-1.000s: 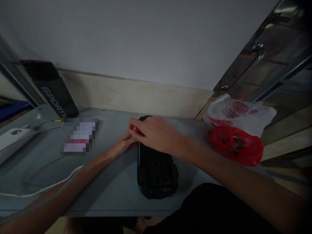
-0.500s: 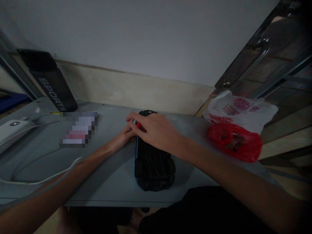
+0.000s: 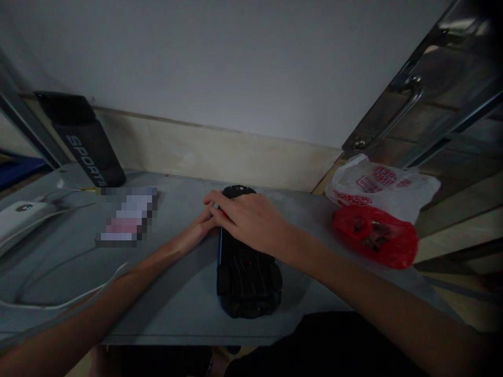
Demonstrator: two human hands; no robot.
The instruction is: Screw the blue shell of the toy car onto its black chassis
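Observation:
A black toy car point(image 3: 249, 277) lies with its underside up on the grey table point(image 3: 165, 298), its wheels showing at the near end. My right hand point(image 3: 251, 217) is over the car's far half, fingers curled around a small red object point(image 3: 223, 212), of which only a bit shows. Against the car's left side, my left hand point(image 3: 206, 220) meets the right fingertips; its own fingers are mostly hidden behind them, so what they hold cannot be made out.
A dark bottle point(image 3: 88, 141) stands at the back left, near a blurred-out phone point(image 3: 128, 217). A white device point(image 3: 27, 220) with cables point(image 3: 70, 303) lies far left. To the right are a white plastic bag point(image 3: 383, 183) and a red bag point(image 3: 375, 235).
The whole view has shifted slightly, so the things appear a little lower. My right fingers have closed further over the red object, which shows less than before.

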